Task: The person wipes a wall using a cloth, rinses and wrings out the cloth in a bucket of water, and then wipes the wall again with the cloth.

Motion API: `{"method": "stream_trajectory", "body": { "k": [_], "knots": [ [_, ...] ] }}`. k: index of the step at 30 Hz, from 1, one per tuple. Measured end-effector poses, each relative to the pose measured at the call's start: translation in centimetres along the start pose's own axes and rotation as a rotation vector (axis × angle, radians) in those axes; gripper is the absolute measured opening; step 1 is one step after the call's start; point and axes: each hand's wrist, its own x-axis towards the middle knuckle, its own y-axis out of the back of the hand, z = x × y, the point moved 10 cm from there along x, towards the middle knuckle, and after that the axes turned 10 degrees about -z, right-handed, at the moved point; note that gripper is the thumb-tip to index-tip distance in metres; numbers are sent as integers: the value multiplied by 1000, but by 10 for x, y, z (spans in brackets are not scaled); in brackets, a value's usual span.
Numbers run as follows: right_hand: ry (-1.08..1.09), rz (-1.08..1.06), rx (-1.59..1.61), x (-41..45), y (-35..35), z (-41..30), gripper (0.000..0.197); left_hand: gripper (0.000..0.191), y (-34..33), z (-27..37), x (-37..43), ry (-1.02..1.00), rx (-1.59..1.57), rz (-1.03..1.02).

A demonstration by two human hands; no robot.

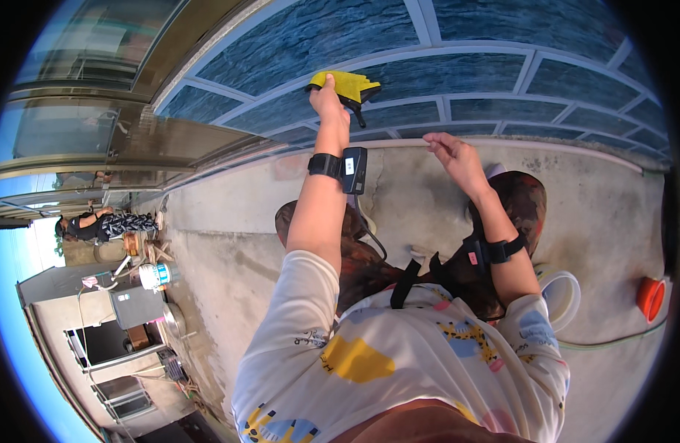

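Observation:
My left hand grips a yellow cloth with black edging and holds it at a wall of blue stone-patterned tiles. The cloth's ragged edge spreads to the right of the hand, and a black corner dangles below it. Lower and to the right, my right hand is raised in front of the wall's foot, its fingers loosely bent with nothing visible between them. A black strapped device with a cable sits on my left forearm; a second strapped device is on the right forearm.
Beside my right arm stands a white bucket; an orange-red container and a hose lie further right. Glazed metal-framed doors adjoin the wall at left. A person stands beyond, near a metal basin on the concrete floor.

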Motion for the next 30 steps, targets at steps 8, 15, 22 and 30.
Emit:
{"method": "stream_trajectory", "body": {
  "k": [8,15,22,30],
  "knots": [
    [16,-44,-37,3,-9,-12,25,18,1,-2,13,125,-5,-90],
    [32,19,45,-2,2,-4,23,20,7,-14,24,129,13,-69],
    [10,-36,-75,-1,-3,-10,25,28,27,-43,25,229,139,46],
    [2,-37,-41,-3,2,-11,24,19,10,-29,25,97,65,-26]
  ]
}}
